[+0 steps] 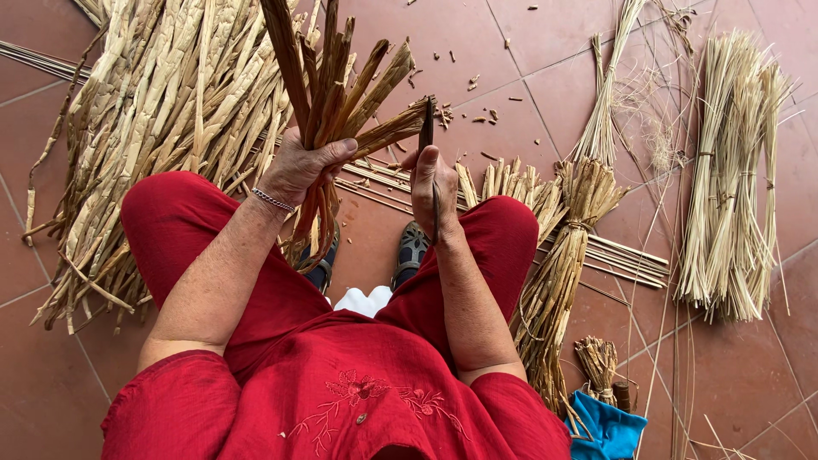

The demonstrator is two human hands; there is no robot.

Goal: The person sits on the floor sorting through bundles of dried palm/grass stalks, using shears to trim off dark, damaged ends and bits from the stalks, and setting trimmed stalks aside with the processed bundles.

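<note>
Two hands: left hand (298, 166) clamped on the brown leaf bunch (328, 102); right hand (432, 183) closed around a dark blade (427, 128).
Relation: blade tip touches a leaf just right of the bunch.
Axis: bunch upright, fanning.
Floor (545, 34): pale stalk heap (170, 111) beyond.

Obstacles: large heap of dried leaves (162, 128) on the floor left of the knees; tied straw bundles (733, 179) at right; thin stalks (613, 255) between. Free passage: bare floor tiles (545, 51) ahead, beyond scattered chips (477, 111).
</note>
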